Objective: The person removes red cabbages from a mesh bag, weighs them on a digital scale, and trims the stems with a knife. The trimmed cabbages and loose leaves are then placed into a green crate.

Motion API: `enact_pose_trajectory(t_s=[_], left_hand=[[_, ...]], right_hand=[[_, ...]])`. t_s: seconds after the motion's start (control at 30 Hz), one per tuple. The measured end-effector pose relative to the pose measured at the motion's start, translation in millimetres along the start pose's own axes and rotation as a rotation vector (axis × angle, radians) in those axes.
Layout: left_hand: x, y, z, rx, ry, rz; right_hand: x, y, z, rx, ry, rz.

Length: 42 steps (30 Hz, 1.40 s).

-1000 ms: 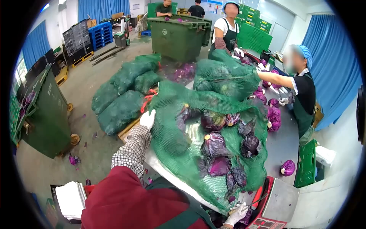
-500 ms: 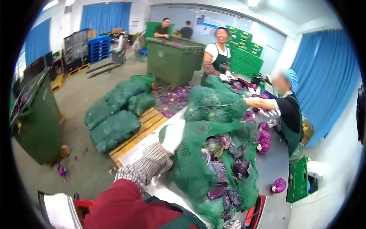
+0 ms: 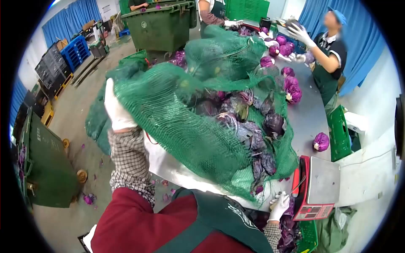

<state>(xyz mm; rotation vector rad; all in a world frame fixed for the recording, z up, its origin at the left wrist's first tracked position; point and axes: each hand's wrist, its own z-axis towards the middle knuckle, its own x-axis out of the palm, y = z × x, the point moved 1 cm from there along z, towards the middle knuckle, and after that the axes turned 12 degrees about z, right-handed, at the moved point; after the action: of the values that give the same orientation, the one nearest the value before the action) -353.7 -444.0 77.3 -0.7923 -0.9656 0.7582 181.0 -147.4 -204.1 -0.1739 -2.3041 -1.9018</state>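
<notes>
My left hand (image 3: 118,107), in a white glove, grips the edge of a green mesh bag (image 3: 168,114) and holds it lifted at the left. Dark purple cabbages (image 3: 249,135) lie within the bag's spread netting on the table (image 3: 310,122). At the lower right, my right hand (image 3: 279,205), also gloved, is closed beside the red scale (image 3: 317,185). Something thin sticks up from its fingers, too small to identify.
A second full mesh bag (image 3: 223,52) lies beyond. Bright purple cabbages (image 3: 293,89) line the table, where a capped person (image 3: 331,50) handles some. Green bins (image 3: 158,27) stand at the back and left. Below the scale is a green crate (image 3: 309,236).
My left hand has moved left and up, pulling the netting out with it. More of my right hand shows beside the scale. The view has tilted down, and the capped person's arm is raised.
</notes>
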Motion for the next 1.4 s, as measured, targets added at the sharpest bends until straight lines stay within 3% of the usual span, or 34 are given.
enact_pose_trajectory(t_s=[0.03,0.1,0.23,0.27,0.3,0.33,0.37,0.4,0.5,0.63,0.67,0.7,0.77,0.8,0.83,0.9,0.97,1.0,1.03,1.1,1.13,1.17,1.23,1.3,1.33,1.37,1.4], left_hand=[[6,-13,-17,-0.137,0.111,-0.329],[-24,4,-21,-0.181,0.06,-0.349],[-44,12,-34,-0.265,0.05,-0.362],[-40,9,-38,-0.299,0.026,-0.337],[-39,7,-40,-0.331,0.004,-0.307],[-81,35,-33,-0.353,0.184,-0.306],[-73,37,-44,-0.432,-0.006,-0.218],[-82,45,-52,-0.472,-0.093,-0.166],[-151,93,-74,-0.637,-0.188,-0.126],[-187,95,-102,-0.67,-0.247,0.158],[-197,95,-104,-0.604,-0.207,0.53],[-233,113,-95,-0.451,-0.015,1.237],[-157,64,-104,-0.205,-0.045,1.871],[-124,49,-111,0.041,-0.108,1.797],[-91,36,-112,0.506,-0.247,1.782],[-22,0,-118,0.702,-0.119,1.461],[14,16,-127,0.562,0.224,1.155],[22,25,-127,0.312,0.524,1.185],[10,61,-133,0.198,0.526,1.365],[-14,79,-145,-0.197,0.75,1.859],[-22,77,-150,-0.294,0.74,1.734],[-32,75,-147,-0.376,0.853,1.719],[-31,51,-161,-0.26,0.95,1.934],[-45,47,-164,-0.257,0.932,1.824],[-45,37,-162,-0.355,0.87,1.755],[-66,48,-156,-0.369,0.813,1.608],[-81,50,-151,-0.459,0.769,1.474]], right_hand=[[-1,1,-1,-0.027,-0.019,-0.064],[5,13,-9,-0.031,-0.004,-0.112],[59,68,-29,-0.251,0.087,-0.051],[74,78,-23,-0.762,0.198,-0.435],[92,84,-25,-0.799,0.293,-0.496],[109,89,-27,-0.837,0.391,-0.549],[133,97,-45,-0.404,0.46,-0.277],[158,108,-59,-0.189,0.497,-0.121],[190,84,-83,0.009,0.723,0.053],[186,46,-103,-0.085,1.043,-0.203],[183,41,-106,0.016,1.058,-0.155],[180,42,-108,0.049,1.034,-0.104],[176,44,-111,0.055,0.965,-0.106],[174,47,-115,0.103,0.935,-0.128],[171,46,-119,0.122,0.929,-0.108],[165,41,-121,0.139,0.899,-0.069],[157,34,-116,0.121,0.87,-0.045],[153,28,-113,0.103,0.87,-0.025],[149,21,-111,0.07,0.866,-0.028],[132,-5,-95,-0.714,0.997,-0.516],[138,22,-119,0.095,0.824,0.044],[136,22,-121,-0.051,0.848,-0.01],[132,17,-120,-0.024,0.838,-0.051],[134,19,-126,-0.062,0.85,-0.105],[132,22,-128,-0.087,0.854,-0.147],[130,14,-123,0.118,0.781,-0.123],[122,-4,-116,-0.039,0.843,-0.167]])
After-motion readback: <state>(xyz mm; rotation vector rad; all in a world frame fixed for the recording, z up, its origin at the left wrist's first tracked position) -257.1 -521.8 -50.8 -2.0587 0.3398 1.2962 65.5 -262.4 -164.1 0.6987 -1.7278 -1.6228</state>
